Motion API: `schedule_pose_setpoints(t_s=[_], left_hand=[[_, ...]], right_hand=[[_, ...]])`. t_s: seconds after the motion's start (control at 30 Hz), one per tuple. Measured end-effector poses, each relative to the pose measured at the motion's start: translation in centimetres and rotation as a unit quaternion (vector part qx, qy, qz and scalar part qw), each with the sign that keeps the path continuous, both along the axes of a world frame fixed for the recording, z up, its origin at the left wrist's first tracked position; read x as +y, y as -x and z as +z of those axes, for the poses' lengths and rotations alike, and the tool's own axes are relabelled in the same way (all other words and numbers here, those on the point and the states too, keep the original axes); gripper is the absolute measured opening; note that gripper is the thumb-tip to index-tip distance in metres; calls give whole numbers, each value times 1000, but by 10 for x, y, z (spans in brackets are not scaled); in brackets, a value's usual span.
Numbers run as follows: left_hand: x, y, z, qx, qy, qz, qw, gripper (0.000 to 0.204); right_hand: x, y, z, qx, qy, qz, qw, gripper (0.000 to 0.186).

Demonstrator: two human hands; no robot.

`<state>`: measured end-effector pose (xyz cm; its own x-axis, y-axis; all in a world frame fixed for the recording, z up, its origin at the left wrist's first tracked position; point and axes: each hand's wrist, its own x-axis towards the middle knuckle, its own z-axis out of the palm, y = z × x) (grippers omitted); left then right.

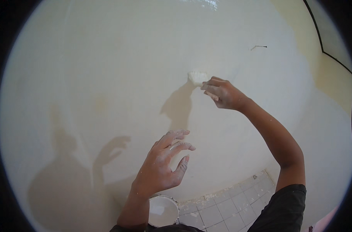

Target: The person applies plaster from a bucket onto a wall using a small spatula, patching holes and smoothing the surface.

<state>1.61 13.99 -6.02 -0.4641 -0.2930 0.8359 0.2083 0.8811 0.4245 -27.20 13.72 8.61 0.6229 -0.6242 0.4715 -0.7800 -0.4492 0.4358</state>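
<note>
Holding one pale tool (pixel 197 78): one right hand (pixel 223 93)

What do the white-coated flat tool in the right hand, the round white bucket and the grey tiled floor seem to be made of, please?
White-coated flat tool: a rough, matte, putty-like layer hides the blade's material.
Round white bucket: probably plastic, judging by its thin rim.
Grey tiled floor: likely ceramic, given the regular joint lines; its finish is unclear.

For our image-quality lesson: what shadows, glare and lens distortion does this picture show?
Head view: a head-and-shoulders shadow and one of the left hand fall on the wall; head view: glare at the top edge; head view: black fisheye rim, curved edge of tiled floor.
</note>
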Motion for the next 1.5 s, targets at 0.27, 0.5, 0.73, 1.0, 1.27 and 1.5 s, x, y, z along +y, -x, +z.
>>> schedule_pose_setpoints(t_s=[0.27, 0.5, 0.73, 1.0, 1.27, 1.5], left_hand=[[4, 0, 2, -6, -23, -5, 1000, 26], [8, 0, -2, 2, -28, 38, 999, 26], [15, -2, -4, -3, -16, 100, 995, 25], [17, -5, -5, 4, -29, 113, 993, 26], [10, -1, -6, 8, -25, 79, 997, 27], [10, 3, -10, 43, -6, 77, 996, 25]], right_hand=[[6, 3, 43, -82, -53, -11, 995, 16], [-15, 19, 140, -10, 156, 62, 986, 17], [-22, 9, 213, 37, 328, 102, 938, 15], [-27, -17, 218, -21, 340, 42, 939, 11], [-38, -22, 144, 3, 191, 121, 974, 18], [-23, -29, 22, 24, 11, 79, 997, 16]])
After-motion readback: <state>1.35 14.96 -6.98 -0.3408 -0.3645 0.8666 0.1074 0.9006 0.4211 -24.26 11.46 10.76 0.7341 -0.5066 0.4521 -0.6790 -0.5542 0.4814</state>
